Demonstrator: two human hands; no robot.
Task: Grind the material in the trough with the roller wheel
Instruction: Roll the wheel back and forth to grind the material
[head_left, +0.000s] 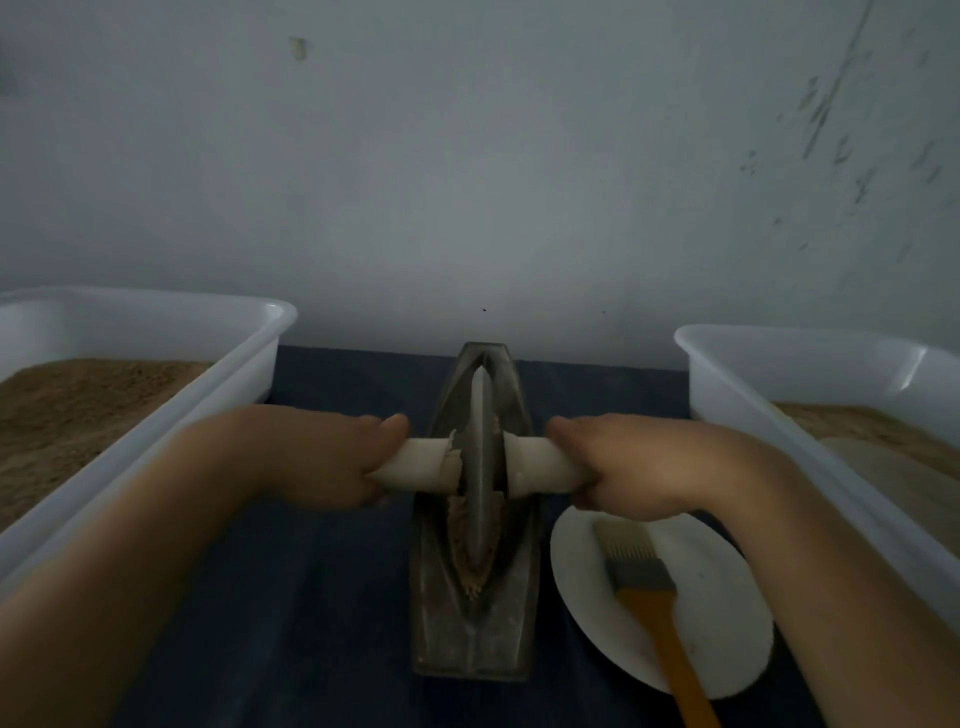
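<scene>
While the handle (478, 464) is clamped by left grip (332, 457) and right grip (623, 467) at frame centre, the wheel (482, 467) should be kept upright in the trough (475, 639).

Two bare forearms come into view from the lower corners, uncovered from the frame edge to the wrists, with no sleeve showing. The left hand (332, 457) and the right hand (631, 470) are ungloved. The wrists and the visible fingers are plain and unadorned.

Both hands, left (332, 457) and right (631, 467), grasp the roller wheel (480, 467) in the trough (475, 639).
</scene>
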